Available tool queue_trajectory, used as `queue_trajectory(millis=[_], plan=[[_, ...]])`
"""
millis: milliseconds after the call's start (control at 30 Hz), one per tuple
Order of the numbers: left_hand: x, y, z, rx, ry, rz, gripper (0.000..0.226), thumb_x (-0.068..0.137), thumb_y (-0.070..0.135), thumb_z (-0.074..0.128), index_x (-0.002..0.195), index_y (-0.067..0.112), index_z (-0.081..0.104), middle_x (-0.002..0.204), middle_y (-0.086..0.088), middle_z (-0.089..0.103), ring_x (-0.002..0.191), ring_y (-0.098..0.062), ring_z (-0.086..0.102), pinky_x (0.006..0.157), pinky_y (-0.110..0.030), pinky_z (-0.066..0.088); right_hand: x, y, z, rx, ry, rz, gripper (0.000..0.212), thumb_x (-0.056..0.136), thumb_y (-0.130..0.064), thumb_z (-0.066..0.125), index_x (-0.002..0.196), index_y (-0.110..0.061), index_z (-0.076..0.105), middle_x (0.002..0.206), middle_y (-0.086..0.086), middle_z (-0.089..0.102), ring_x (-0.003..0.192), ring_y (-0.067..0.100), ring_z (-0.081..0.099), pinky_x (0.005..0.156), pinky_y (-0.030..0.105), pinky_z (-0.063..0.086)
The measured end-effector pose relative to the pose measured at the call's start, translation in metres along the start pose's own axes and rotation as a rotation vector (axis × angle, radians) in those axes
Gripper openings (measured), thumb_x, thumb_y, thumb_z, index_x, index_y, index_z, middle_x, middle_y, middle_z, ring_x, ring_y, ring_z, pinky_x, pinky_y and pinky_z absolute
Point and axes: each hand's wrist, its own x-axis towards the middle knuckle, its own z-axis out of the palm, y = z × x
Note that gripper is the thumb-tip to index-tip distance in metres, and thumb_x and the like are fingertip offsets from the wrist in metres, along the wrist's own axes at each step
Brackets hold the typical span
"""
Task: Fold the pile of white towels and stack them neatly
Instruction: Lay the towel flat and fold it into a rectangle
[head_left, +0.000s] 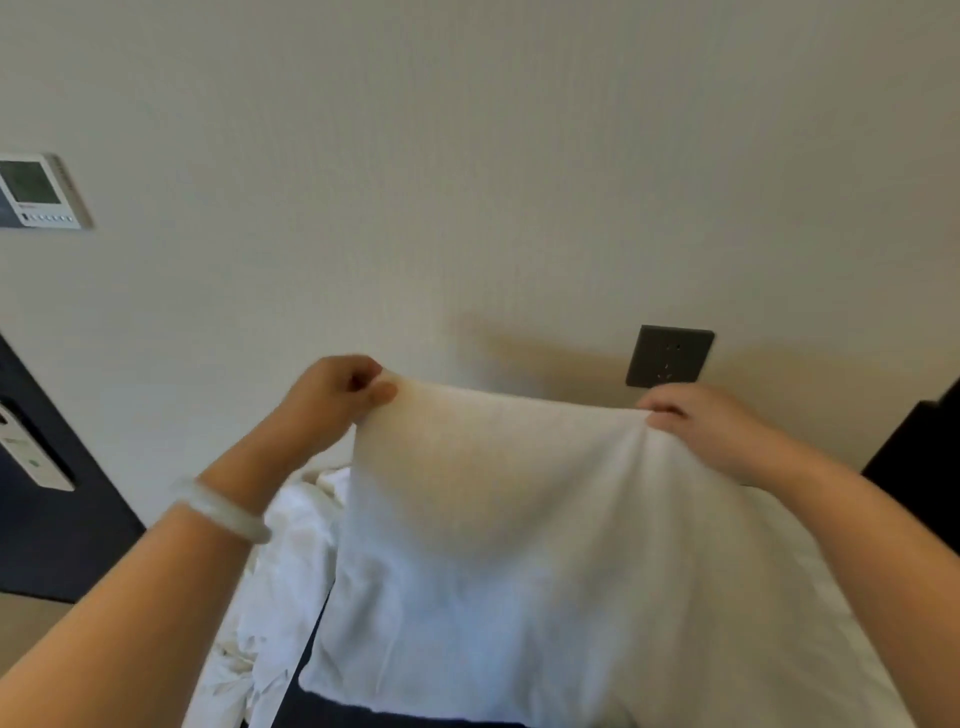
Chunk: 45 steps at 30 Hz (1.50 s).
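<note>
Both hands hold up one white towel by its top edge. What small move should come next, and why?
Probably bring the left hand across to the right hand, corner to corner, to halve the towel: it hangs spread and unfolded, held at both top corners.

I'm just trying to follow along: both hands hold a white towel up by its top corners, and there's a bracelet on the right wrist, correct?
Not quite: in the head view the bracelet is on the left wrist. The left hand and right hand do hold the towel by its top corners.
</note>
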Motion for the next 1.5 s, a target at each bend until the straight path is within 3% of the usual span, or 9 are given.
queue_trajectory(millis=[67,233,400,533,867,1067,1233,1300,1500], plan=[[0.022,-0.030,0.035,0.109,-0.015,-0.100,0.029,0.096,0.018,0.061,0.068,0.015,0.053,0.064,-0.001,0.050,0.067,-0.022,0.047,0.059,-0.030,0.033,0.040,0.026,0.037,-0.098,-0.077,0.066,0.035,0.100,-0.009,0.052,0.071,-0.029,0.050,0.080,-0.003,0.057,0.086,0.023,0.055,0.066,0.030,0.034],[0.017,-0.099,0.121,0.116,-0.008,-0.301,0.011,0.103,0.015,0.046,0.093,0.010,0.046,0.075,-0.006,0.050,0.079,-0.024,0.048,0.064,-0.029,0.024,0.060,0.082,0.132,-0.146,-0.105,0.171,0.026,0.105,-0.017,0.041,0.081,-0.020,0.048,0.090,0.010,0.058,0.088,0.028,0.056,0.070,0.035,0.035],[0.005,-0.145,0.172,0.114,0.015,-0.416,0.019,0.103,0.021,0.041,0.089,0.009,0.042,0.077,-0.009,0.054,0.084,-0.036,0.058,0.076,-0.041,0.045,0.056,0.111,0.177,-0.185,-0.224,0.249,0.026,0.106,-0.033,0.038,0.086,-0.018,0.044,0.082,0.005,0.056,0.088,0.031,0.060,0.066,0.036,0.033],[-0.007,-0.145,0.186,0.246,0.055,-0.350,0.018,0.104,0.025,0.042,0.099,0.010,0.049,0.087,-0.013,0.062,0.084,-0.037,0.060,0.069,-0.039,0.042,0.047,0.120,0.187,-0.243,-0.111,0.223,0.029,0.104,-0.042,0.039,0.090,-0.019,0.049,0.078,-0.001,0.061,0.086,0.029,0.064,0.063,0.035,0.032],[-0.105,-0.134,0.171,0.283,0.087,-0.281,0.015,0.101,0.026,0.049,0.091,0.015,0.049,0.071,-0.001,0.059,0.070,-0.033,0.061,0.062,-0.040,0.047,-0.043,0.087,0.193,-0.215,-0.169,0.258,0.031,0.105,-0.044,0.032,0.078,-0.031,0.034,0.071,-0.010,0.055,0.061,0.004,0.050,0.052,0.019,0.034],[-0.153,-0.105,0.144,0.192,0.009,-0.377,0.015,0.103,0.028,0.045,0.090,0.022,0.044,0.070,0.006,0.055,0.066,-0.018,0.058,0.067,-0.036,0.048,-0.095,0.066,0.178,-0.122,-0.299,0.281,0.027,0.104,-0.042,0.041,0.082,-0.028,0.044,0.075,-0.008,0.060,0.071,0.006,0.058,0.064,0.021,0.045],[-0.109,-0.094,0.088,0.097,0.163,-0.345,0.029,0.100,0.039,0.049,0.076,0.024,0.048,0.066,0.001,0.054,0.064,-0.012,0.052,0.059,-0.014,0.040,-0.083,0.037,0.110,0.105,-0.140,0.089,0.021,0.095,-0.033,0.059,0.074,-0.028,0.060,0.068,-0.011,0.061,0.067,0.007,0.059,0.061,0.021,0.041],[-0.081,-0.111,0.081,0.165,0.093,-0.361,0.033,0.097,0.053,0.047,0.079,0.027,0.054,0.071,0.004,0.057,0.068,-0.013,0.056,0.065,-0.025,0.045,-0.062,0.034,0.108,0.125,-0.144,0.115,0.018,0.095,-0.034,0.059,0.080,-0.029,0.067,0.072,-0.012,0.066,0.071,0.003,0.061,0.065,0.022,0.044],[-0.057,-0.133,0.130,0.172,-0.197,-0.304,0.027,0.104,0.028,0.046,0.091,0.007,0.058,0.082,-0.001,0.060,0.073,-0.012,0.054,0.065,-0.013,0.040,-0.027,0.094,0.172,0.003,-0.250,0.278,0.021,0.098,-0.032,0.061,0.077,-0.025,0.062,0.082,-0.004,0.062,0.079,0.017,0.062,0.070,0.028,0.047]])
